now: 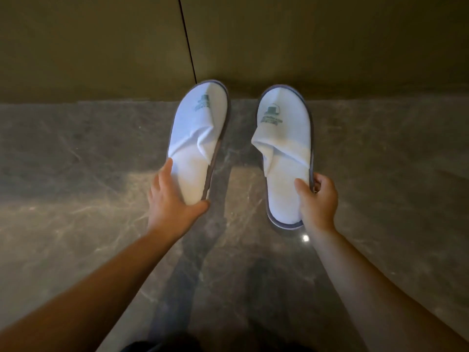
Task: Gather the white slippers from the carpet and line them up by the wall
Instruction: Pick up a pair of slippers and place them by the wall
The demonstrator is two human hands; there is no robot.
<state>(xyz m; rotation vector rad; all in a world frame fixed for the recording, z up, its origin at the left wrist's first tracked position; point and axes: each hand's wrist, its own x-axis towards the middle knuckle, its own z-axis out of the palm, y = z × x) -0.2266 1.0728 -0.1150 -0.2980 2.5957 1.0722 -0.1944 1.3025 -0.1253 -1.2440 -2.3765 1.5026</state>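
Two white slippers with grey edging and a green logo on the toe are held side by side, toes pointing at the wall [101, 47]. My left hand [172, 199] grips the heel of the left slipper [200, 128], which is tilted onto its side. My right hand [319, 196] pinches the right rim of the right slipper [284, 138] near its heel, and this slipper lies flatter, sole down. Both toes reach the line where floor meets wall. Whether either slipper touches the floor, I cannot tell.
The floor [101, 199] is polished grey-brown marble with glare patches. The olive wall has a thin dark vertical seam [187, 39] just left of the left slipper's toe. Dark clothing [162, 344] shows at the bottom edge.
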